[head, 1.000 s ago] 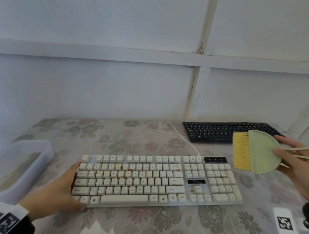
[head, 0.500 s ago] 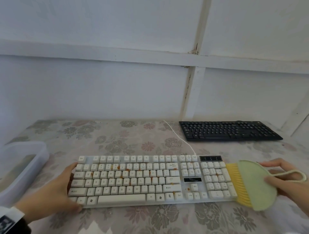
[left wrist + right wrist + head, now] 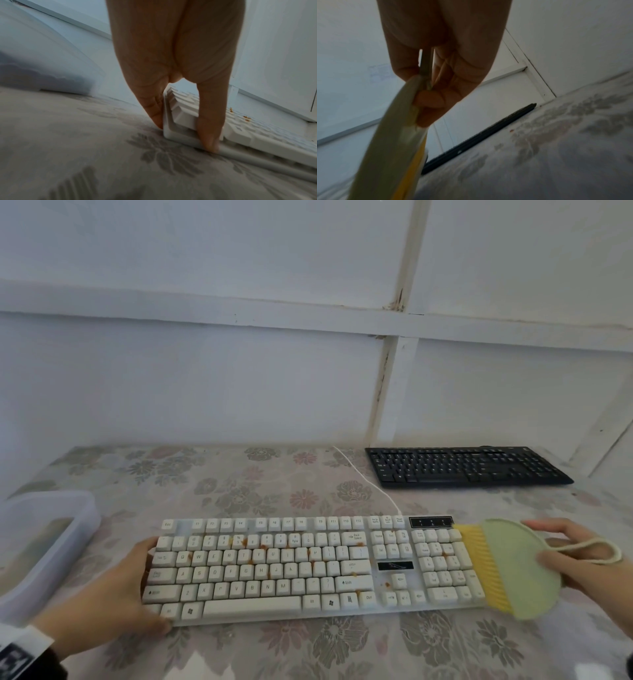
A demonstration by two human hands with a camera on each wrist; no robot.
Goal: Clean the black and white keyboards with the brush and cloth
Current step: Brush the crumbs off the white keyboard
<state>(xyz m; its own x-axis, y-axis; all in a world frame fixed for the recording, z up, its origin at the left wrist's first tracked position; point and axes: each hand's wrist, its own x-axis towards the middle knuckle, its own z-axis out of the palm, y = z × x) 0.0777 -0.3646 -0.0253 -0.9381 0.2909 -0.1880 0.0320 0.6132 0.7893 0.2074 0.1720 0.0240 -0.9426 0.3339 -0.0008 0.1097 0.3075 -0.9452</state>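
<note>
At the right end of the white keyboard (image 3: 308,570), my right grip (image 3: 582,563) pinches the brush (image 3: 520,570), its yellow bristles (image 3: 476,563) on the number-pad's edge; my left grip (image 3: 113,587) braces the left end with straight fingers (image 3: 154,108). Sweeping too hard could flick the crumbs (image 3: 246,542) onto the counter (image 3: 274,481) or toward the black keyboard (image 3: 466,465) behind, or slide the board if my brace slips.

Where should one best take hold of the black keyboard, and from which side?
Probably by its near long edge, coming from the front: the black keyboard lies flat, close to the wall, so the far edge is hard to reach. Thumb on the bare frame, fingers under.
</note>
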